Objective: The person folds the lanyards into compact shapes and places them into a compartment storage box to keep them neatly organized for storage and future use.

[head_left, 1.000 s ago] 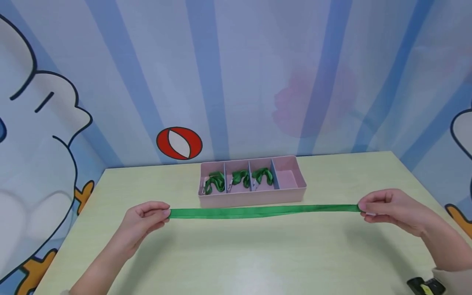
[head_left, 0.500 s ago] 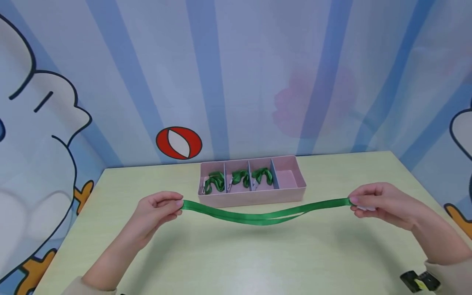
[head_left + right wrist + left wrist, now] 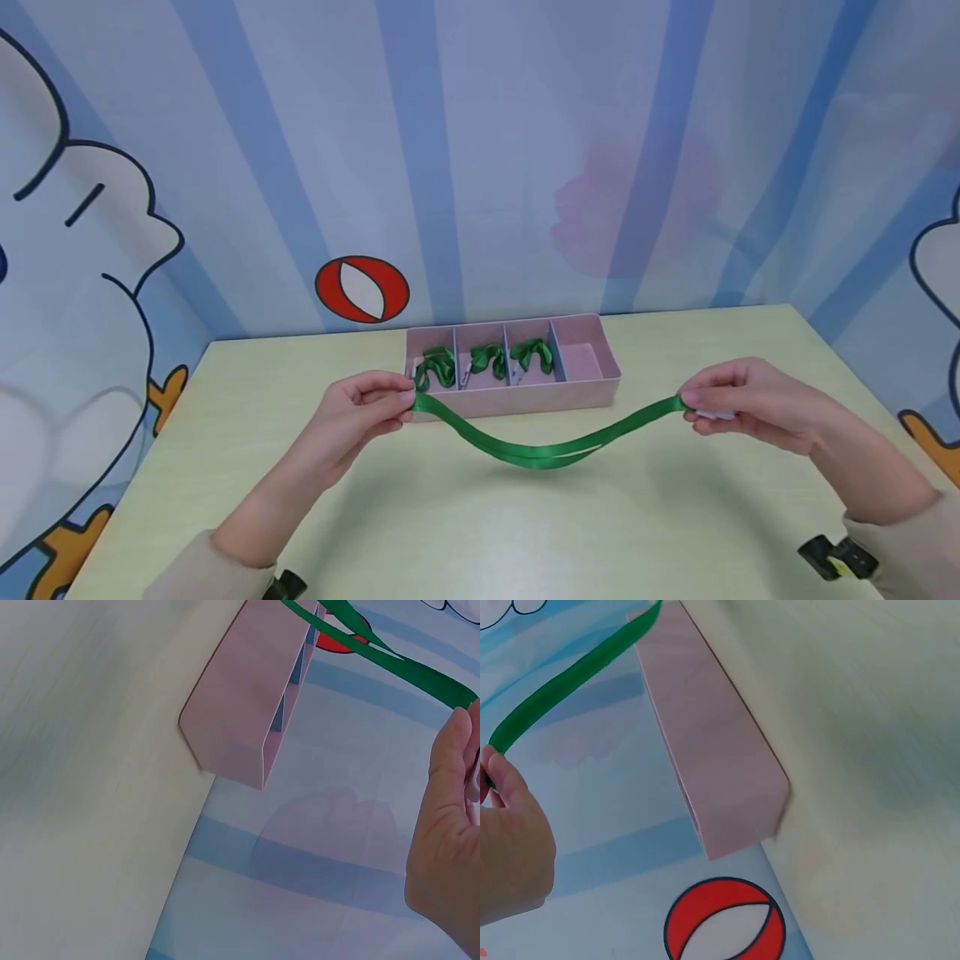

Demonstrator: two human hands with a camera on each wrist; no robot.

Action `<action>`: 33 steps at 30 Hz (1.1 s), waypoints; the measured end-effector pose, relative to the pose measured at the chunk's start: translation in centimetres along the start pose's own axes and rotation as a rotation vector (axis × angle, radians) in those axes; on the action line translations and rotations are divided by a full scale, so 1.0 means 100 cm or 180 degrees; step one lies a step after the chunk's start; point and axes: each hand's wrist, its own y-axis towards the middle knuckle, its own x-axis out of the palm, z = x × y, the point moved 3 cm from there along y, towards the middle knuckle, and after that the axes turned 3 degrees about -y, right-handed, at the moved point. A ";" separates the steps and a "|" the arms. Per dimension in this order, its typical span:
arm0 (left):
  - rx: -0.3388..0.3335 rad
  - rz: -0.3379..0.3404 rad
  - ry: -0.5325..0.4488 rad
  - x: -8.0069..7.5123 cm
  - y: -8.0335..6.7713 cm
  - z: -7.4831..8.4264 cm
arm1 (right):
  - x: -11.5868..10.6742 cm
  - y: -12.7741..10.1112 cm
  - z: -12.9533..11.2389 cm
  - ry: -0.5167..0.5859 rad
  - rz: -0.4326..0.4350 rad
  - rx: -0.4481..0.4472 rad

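A green lanyard (image 3: pixel 536 454) of flat ribbon hangs in a sagging curve between both hands above the table. My left hand (image 3: pixel 363 417) pinches its left end between thumb and fingers. The other end is pinched by my right hand (image 3: pixel 757 408), where a small whitish piece (image 3: pixel 714 414) shows under the fingers; its shape is mostly hidden. Behind the lanyard stands a pink divided box (image 3: pixel 525 402). Three of its compartments each hold a bunched green lanyard, such as the one at left (image 3: pixel 442 367), with small clips beside the ribbon. The rightmost compartment (image 3: pixel 587 361) holds nothing.
The pale wooden table (image 3: pixel 525 533) meets a blue striped backdrop (image 3: pixel 510 167) printed with a red ball (image 3: pixel 362 289) and cartoon figures. Dark devices (image 3: pixel 837 557) sit at the sleeves.
Both hands have come closer together and risen slightly in view. The lanyard, stretched straight a second ago, now sags in the middle. The box and its contents have stayed in place.
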 end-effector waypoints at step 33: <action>-0.0019 -0.0367 0.0054 0.079 0.008 0.003 | 0.053 0.032 -0.016 0.0033 0.0150 0.0024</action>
